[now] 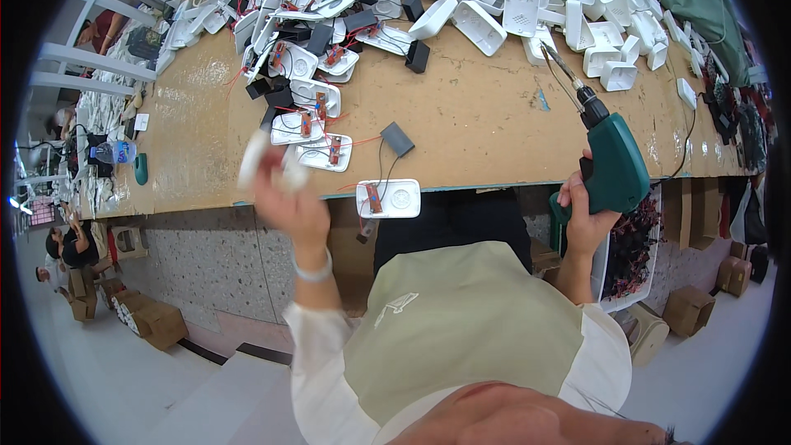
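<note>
My right hand (587, 216) is wrapped round the handle of a green cordless electric screwdriver (620, 163), its bit pointing up and to the left over the table. My left hand (292, 213) is smeared by motion, and in its fingers is a white plastic casing part (252, 161), also blurred. Between the hands, a white casing half (401, 198) lies at the table's front edge with a small circuit board (374, 198) on it. Wires run from there to a dark grey block (397, 139). Beyond my left hand lie several similar casings (329, 153) with boards.
White casing shells (480, 29) are heaped along the far side of the brown table (461, 128). A white bin (651, 268) of dark red and black parts stands below the right edge. A plastic bottle (115, 152) lies at the left. Other people (78, 239) are far left.
</note>
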Tool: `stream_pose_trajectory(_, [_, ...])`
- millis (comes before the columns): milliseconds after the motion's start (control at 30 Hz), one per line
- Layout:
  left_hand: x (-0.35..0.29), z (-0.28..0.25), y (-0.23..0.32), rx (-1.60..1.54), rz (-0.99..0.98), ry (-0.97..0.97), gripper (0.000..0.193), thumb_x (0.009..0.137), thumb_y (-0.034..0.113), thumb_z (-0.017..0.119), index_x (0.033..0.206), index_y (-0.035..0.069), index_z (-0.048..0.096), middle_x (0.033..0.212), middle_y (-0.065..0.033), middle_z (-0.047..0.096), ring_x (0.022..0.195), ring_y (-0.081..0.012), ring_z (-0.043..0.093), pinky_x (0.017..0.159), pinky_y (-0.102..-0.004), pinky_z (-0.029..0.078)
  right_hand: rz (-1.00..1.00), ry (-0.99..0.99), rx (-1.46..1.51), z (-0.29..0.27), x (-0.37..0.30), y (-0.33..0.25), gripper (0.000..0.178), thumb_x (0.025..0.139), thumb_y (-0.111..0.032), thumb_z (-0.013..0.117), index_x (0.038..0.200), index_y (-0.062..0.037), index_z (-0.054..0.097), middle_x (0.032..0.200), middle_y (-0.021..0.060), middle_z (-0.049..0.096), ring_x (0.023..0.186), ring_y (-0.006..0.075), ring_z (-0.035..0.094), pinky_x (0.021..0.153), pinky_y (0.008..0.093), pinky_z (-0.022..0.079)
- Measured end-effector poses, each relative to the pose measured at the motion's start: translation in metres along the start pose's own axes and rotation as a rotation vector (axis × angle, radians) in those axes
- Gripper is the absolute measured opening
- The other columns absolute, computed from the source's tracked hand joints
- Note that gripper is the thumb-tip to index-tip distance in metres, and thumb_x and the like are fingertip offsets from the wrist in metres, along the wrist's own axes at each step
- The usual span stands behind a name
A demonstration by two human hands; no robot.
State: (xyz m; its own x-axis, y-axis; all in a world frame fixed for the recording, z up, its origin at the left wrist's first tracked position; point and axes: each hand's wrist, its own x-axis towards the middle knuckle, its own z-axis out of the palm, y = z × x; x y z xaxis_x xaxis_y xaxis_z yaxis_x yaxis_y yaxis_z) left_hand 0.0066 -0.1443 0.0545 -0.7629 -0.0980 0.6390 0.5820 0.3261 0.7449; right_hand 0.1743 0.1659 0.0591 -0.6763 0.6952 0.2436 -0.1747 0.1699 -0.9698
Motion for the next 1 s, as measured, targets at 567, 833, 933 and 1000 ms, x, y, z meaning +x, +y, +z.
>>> stream_pose_trajectory(567, [-0.006, 0.154, 0.013, 0.516, 1.051, -1.012, 0.013, 0.076, 0.012, 0.063, 0.087, 0.005, 0.062, 0.087, -0.0069, 0.058, 0.091, -0.0237, 0.058, 0.075, -0.0328, 0.049, 0.060, 0.093, -0.024, -0.045, -0.022, 0.010, 0.041, 0.090, 0.008, 0.055, 0.130, 0.0092, 0.050, 0.079, 0.0094, 0.058, 0.058, 0.0113, 0.052, 0.054, 0.0257, 0.046])
stream_pose_trajectory(833, [0.012, 0.059, 0.045, 0.338, 0.499, -0.910, 0.034, 0.082, 0.006, 0.076, 0.116, 0.003, 0.069, 0.103, -0.0097, 0.070, 0.089, -0.0263, 0.066, 0.079, -0.0358, 0.053, 0.062, 0.072, 0.037, -0.033, -0.022, 0.013, 0.043, 0.089, 0.009, 0.055, 0.132, 0.0088, 0.050, 0.075, 0.0084, 0.057, 0.057, 0.0118, 0.052, 0.055, 0.0255, 0.046])
stream_pose_trajectory(933, [-0.012, -0.010, 0.030, 0.384, 0.010, -0.561, 0.031, 0.089, 0.004, 0.071, 0.120, 0.005, 0.069, 0.092, -0.0116, 0.068, 0.076, -0.0240, 0.064, 0.067, -0.0335, 0.052, 0.075, 0.126, -0.003, -0.034, -0.023, 0.009, 0.041, 0.090, 0.007, 0.058, 0.131, 0.0079, 0.051, 0.075, 0.0074, 0.057, 0.056, 0.0115, 0.051, 0.055, 0.0257, 0.046])
stream_pose_trajectory(1000, [-0.043, -0.045, 0.008, 0.560, -0.040, -0.363, 0.034, 0.089, 0.002, 0.070, 0.123, 0.005, 0.068, 0.093, -0.0116, 0.067, 0.078, -0.0229, 0.064, 0.066, -0.0330, 0.052, 0.005, 0.028, 0.073, -0.044, -0.023, 0.017, 0.040, 0.091, 0.010, 0.058, 0.130, 0.0077, 0.051, 0.098, 0.0135, 0.065, 0.058, 0.0112, 0.055, 0.051, 0.0253, 0.047])
